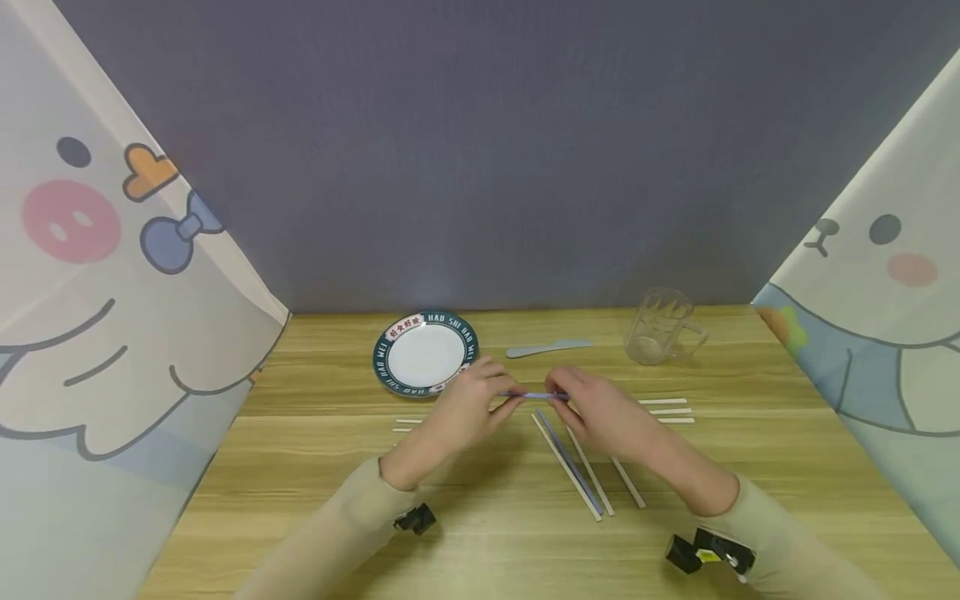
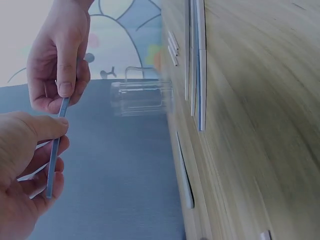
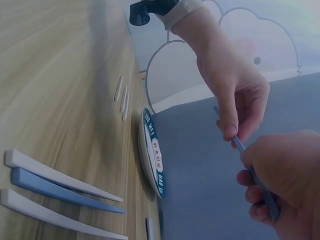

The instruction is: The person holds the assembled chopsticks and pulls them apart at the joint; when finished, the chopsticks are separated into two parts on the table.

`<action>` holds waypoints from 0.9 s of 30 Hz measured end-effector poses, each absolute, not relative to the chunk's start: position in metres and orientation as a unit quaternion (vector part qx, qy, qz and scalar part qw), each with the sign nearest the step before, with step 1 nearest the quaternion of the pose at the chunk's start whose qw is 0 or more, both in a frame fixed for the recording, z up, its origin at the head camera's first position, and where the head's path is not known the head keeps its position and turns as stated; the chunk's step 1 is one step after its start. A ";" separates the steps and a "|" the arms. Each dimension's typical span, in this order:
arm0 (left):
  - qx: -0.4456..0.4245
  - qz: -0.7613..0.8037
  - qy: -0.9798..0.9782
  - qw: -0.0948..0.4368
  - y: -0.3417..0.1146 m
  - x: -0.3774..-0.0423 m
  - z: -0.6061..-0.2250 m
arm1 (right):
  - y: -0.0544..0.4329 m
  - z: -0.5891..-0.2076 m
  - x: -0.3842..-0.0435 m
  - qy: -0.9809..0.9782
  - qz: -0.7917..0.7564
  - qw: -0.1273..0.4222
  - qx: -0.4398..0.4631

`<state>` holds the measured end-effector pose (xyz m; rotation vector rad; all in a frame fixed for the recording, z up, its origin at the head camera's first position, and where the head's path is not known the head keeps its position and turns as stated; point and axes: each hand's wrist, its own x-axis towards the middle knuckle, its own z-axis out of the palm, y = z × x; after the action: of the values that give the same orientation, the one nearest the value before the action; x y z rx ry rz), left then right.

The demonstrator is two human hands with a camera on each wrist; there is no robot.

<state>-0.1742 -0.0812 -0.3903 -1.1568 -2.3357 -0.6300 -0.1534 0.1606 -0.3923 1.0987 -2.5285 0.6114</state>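
Note:
Both hands pinch one blue chopstick (image 1: pixel 537 395), raised above the table and lying roughly level in the head view. The left hand (image 1: pixel 467 404) grips one part between thumb and fingers; in the left wrist view its end (image 2: pixel 49 192) sticks out past the fingers. On the other side, the right hand (image 1: pixel 603 412) holds the stick with thumb and curled fingers, a short bare stretch showing between the hands. Below the hands, another blue chopstick (image 1: pixel 572 463) lies beside a white chopstick (image 1: pixel 566 467), with more white chopsticks (image 1: pixel 630 485) slanting close to the right.
Behind the left hand is a plate (image 1: pixel 381 360) with a dark green lettered rim. A pale table knife (image 1: pixel 547 348) lies at the back, left of a clear glass mug (image 1: pixel 651 333). Several white sticks (image 1: pixel 675 411) lie at right, others (image 1: pixel 405 430) by the left wrist.

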 end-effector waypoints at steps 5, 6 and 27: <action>-0.430 -0.233 -0.841 0.233 -0.083 -0.173 -0.388 | 0.162 -0.389 -0.154 -0.880 0.221 0.156 0.390; -0.431 -0.233 -0.840 0.232 -0.083 -0.172 -0.388 | 0.162 -0.389 -0.154 -0.879 0.223 0.156 0.392; -0.434 -0.233 -0.842 0.220 -0.087 -0.171 -0.396 | 0.165 -0.394 -0.154 -0.872 0.215 0.171 0.406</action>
<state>-0.1715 -0.0872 -0.3958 -1.2009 -2.3292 -0.6439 -0.1539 0.1649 -0.3942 1.1520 -2.4750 0.6118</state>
